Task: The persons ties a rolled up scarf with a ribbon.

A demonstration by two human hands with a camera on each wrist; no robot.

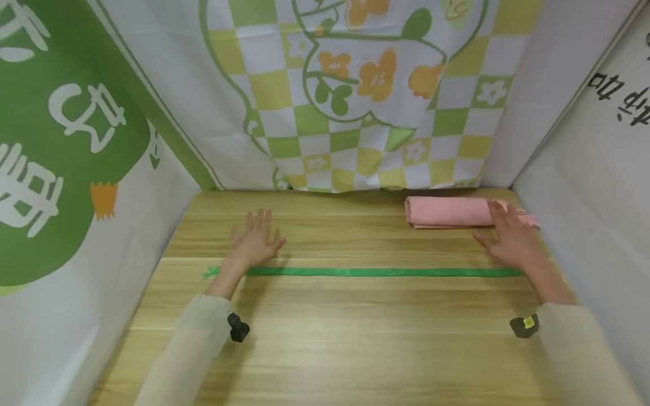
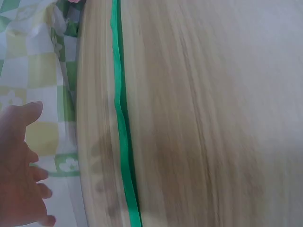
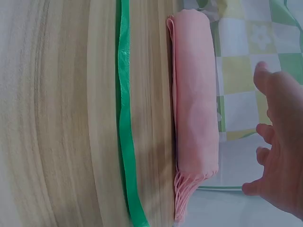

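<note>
Left hand [image 1: 254,242]: fingers wide, raised off the surface [image 1: 330,332] | right hand [image 1: 512,243]: also wide, raised near fringed end of pink rolled cloth [image 1: 449,212] | green ribbon [image 1: 355,272]: laid straight, running below both hands | cloth: beyond ribbon, toward right

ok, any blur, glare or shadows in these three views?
Head: left hand softened, probably motion blur; soft sheen on the near tabletop. Left wrist: pale glare at upper right, faint hand shadow beside the green ribbon. Right wrist: tabletop washed out at upper left.
</note>
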